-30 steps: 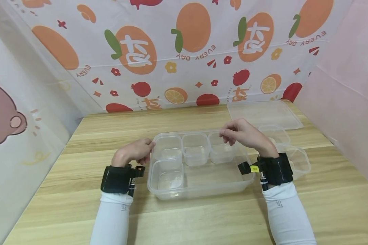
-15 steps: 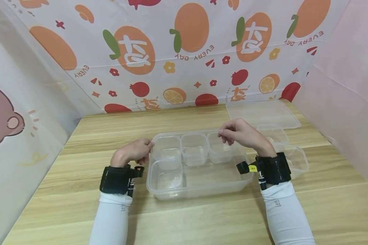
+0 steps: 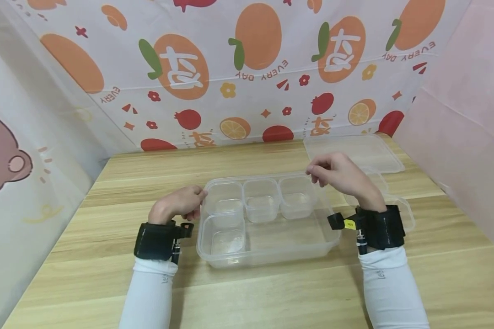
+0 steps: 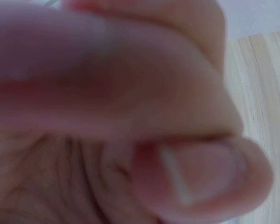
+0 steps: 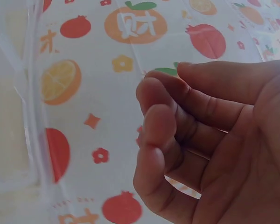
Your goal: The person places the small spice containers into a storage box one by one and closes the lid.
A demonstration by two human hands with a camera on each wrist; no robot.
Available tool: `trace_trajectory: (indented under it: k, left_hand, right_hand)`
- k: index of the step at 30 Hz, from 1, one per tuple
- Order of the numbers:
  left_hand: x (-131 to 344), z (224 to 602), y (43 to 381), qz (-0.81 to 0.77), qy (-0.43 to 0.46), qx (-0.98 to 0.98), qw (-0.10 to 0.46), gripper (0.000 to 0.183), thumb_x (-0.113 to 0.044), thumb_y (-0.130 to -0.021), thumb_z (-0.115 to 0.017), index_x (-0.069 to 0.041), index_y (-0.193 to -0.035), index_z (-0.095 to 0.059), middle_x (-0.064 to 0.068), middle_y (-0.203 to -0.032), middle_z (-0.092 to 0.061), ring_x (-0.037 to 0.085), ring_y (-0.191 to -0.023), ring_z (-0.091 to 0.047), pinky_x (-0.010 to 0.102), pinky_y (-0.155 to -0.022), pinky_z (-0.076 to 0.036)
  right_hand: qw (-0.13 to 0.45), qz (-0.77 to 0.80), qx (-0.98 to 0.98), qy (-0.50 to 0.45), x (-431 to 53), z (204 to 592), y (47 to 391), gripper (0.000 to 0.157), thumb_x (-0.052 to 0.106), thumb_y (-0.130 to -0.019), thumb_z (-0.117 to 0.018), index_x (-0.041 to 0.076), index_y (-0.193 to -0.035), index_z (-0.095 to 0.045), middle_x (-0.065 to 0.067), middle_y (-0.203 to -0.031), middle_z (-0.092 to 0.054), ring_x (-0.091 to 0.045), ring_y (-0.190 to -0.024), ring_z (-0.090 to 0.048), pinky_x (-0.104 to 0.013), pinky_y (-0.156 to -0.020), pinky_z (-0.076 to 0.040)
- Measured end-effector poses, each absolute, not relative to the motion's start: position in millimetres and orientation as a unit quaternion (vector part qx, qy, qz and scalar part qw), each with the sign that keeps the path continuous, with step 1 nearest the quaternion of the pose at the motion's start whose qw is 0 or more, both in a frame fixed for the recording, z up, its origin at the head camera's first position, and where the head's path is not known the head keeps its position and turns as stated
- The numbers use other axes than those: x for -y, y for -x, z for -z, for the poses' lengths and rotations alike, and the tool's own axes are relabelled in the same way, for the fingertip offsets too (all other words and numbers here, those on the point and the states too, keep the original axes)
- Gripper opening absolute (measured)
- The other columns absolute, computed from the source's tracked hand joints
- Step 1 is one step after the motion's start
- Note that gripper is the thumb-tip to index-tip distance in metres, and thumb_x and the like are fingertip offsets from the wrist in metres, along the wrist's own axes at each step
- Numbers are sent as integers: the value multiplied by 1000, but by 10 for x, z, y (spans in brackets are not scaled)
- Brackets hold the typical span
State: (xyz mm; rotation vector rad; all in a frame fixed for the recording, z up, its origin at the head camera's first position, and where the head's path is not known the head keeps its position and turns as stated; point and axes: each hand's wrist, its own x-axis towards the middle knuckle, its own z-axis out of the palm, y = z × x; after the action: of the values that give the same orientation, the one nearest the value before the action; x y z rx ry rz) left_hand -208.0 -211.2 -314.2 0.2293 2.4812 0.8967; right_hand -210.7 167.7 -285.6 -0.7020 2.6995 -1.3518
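"First, where is the container, and how will it handle?"

"The clear container [image 3: 271, 257] sits flat on the tabletop [image 3: 247, 297], between the two grips. Judged by appearance: light, moderately stiff plastic, smooth enough to slide if pushed. Take hold of the rim at both short sides and keep it level; squeezing the long walls may bow them."

"What about the inner parts?"

"Four small cups [image 3: 223, 242] stand inside: three along the back, one at the front left. Expect each to be very light and slick. Pinch one wall at the lip; a hard squeeze may flex it."

"State of each grip?"

"Left grip [image 3: 181, 202]: fingertips at the container's left rim, near the back corner, thumb pressed to the forefinger. Whether the rim is pinched between them cannot be told. Right grip [image 3: 337, 173]: above the back right corner, fingers loosely curled, nothing held."

"Arm pose?"

"Both forearms [image 3: 148, 292] reach forward, one on each side of the container, with wrists bent inward. The right grip is poised farther forward than the left."

"Remaining items?"

"Two loose cups [image 3: 403, 214], partly screened by the right arm, stand to the container's right. A flat clear lid [image 3: 356, 151] lies behind them."
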Motion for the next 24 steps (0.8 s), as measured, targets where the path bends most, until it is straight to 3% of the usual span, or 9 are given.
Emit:
trace_trajectory:
  k: [18, 24]
  left_hand:
    - [2111, 3138, 2087, -328, -83, -908, 247, 31, -16, -112, -31, 1, -95, -50, 6, -68, -52, 16, -57, -48, 29, -58, -41]
    - [2111, 3140, 2089, -326, -82, -909, 246, 31, -16, -112, -31, 0, -94, -51, 6, -68, -53, 15, -57, -48, 29, -57, -41]
  right_hand:
    - [-45, 312, -920, 231, -1973, 2455, 2243, 17, 12, -101, -62, 1, -92, -70, -2, -72, -61, -20, -63, -58, -26, -58, -43]
    - [-37, 313, -922, 224, -2055, 2411, 2302, 17, 9, -100, -62, -1, -90, -70, -4, -70, -60, -20, -60, -56, -25, -58, -45]
